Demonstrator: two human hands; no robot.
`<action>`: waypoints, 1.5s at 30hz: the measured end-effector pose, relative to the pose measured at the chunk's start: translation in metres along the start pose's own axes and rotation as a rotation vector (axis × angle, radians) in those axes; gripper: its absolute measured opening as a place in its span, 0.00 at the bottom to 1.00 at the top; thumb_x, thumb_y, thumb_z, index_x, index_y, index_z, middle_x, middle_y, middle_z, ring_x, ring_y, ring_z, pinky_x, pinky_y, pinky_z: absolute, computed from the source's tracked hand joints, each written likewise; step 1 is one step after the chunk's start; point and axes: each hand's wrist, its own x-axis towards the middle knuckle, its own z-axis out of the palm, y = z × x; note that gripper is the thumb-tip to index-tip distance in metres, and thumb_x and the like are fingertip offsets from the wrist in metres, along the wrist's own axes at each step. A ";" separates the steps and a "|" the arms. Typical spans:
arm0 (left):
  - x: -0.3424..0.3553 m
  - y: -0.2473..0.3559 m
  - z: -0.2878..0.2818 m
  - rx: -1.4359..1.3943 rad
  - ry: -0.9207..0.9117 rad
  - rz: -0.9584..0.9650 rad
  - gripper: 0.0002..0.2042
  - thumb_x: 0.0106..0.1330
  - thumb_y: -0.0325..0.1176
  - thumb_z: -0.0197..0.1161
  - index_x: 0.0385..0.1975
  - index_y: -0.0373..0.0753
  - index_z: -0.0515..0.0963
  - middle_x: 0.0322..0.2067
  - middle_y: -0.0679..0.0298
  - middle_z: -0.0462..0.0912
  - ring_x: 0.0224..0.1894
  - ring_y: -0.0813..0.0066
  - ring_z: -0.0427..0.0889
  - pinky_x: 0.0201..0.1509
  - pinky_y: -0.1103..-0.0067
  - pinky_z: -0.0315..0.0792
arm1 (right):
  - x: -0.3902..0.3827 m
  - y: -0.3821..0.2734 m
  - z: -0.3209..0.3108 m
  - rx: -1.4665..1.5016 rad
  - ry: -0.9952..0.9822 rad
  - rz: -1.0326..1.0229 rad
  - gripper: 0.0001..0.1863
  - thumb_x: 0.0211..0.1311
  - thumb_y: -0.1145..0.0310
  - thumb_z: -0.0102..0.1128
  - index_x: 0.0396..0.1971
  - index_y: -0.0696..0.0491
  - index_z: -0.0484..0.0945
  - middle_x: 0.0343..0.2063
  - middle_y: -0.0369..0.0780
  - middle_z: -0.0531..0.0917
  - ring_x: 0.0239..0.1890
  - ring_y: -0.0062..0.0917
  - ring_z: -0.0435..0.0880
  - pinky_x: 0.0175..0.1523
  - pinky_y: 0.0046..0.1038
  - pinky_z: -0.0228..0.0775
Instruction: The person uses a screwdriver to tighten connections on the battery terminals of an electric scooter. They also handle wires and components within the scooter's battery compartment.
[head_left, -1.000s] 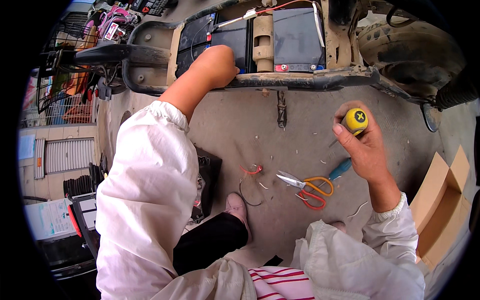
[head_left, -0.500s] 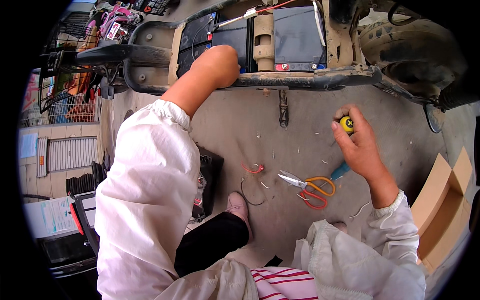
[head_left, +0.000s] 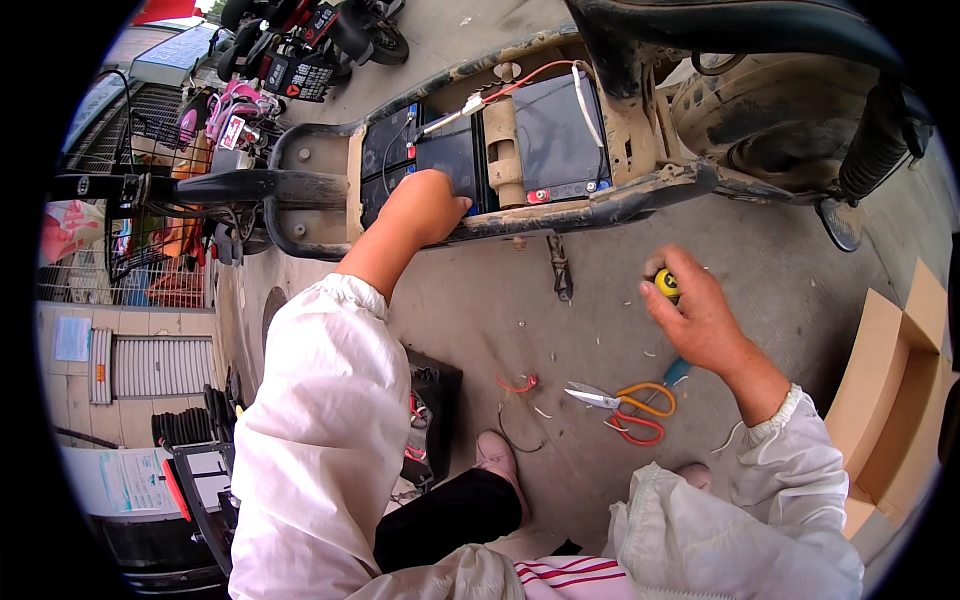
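My left hand (head_left: 420, 205) is curled over the near edge of black batteries (head_left: 445, 148) in the dusty vehicle frame (head_left: 630, 200); what its fingertips hold is hidden. My right hand (head_left: 700, 315) grips a screwdriver (head_left: 668, 282), its yellow handle end showing above my fingers, over the concrete floor. A red wire (head_left: 525, 70) and white cables cross the battery bay. Below my right hand lie scissors (head_left: 592, 396) with orange and red handles, a teal-handled tool (head_left: 677, 370), short wire scraps and a red wire piece (head_left: 517, 384).
An open cardboard box (head_left: 890, 400) stands at right, below the wheel. At upper left are parked scooters (head_left: 300, 55), a pink bike (head_left: 240, 105) and wire baskets. A black plastic part (head_left: 432, 440) lies beside my left sleeve. A black tool case (head_left: 190, 480) is at lower left.
The view has tilted upward, so the frame and both hands sit differently and more scooters show. My right hand has turned the yellow handle and moved slightly left; my left hand stays at the batteries.
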 end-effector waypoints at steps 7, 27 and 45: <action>0.003 0.000 0.000 -0.024 -0.022 -0.001 0.16 0.60 0.43 0.70 0.34 0.34 0.87 0.38 0.47 0.87 0.45 0.48 0.85 0.54 0.64 0.77 | -0.002 -0.002 0.000 -0.027 0.004 -0.014 0.10 0.64 0.71 0.62 0.39 0.57 0.71 0.36 0.49 0.78 0.40 0.47 0.78 0.46 0.39 0.70; 0.003 -0.004 0.001 0.008 0.010 0.091 0.15 0.62 0.42 0.68 0.33 0.34 0.86 0.34 0.46 0.85 0.41 0.47 0.84 0.48 0.63 0.77 | -0.003 -0.003 -0.004 -0.057 -0.007 -0.014 0.11 0.64 0.70 0.62 0.40 0.57 0.71 0.38 0.49 0.79 0.42 0.48 0.78 0.48 0.41 0.70; 0.005 0.001 0.002 0.013 -0.022 0.035 0.14 0.62 0.40 0.67 0.34 0.33 0.85 0.36 0.43 0.85 0.43 0.45 0.84 0.51 0.62 0.77 | -0.004 0.003 -0.008 -0.079 0.026 -0.038 0.12 0.64 0.70 0.63 0.41 0.57 0.71 0.39 0.49 0.79 0.43 0.48 0.79 0.48 0.41 0.70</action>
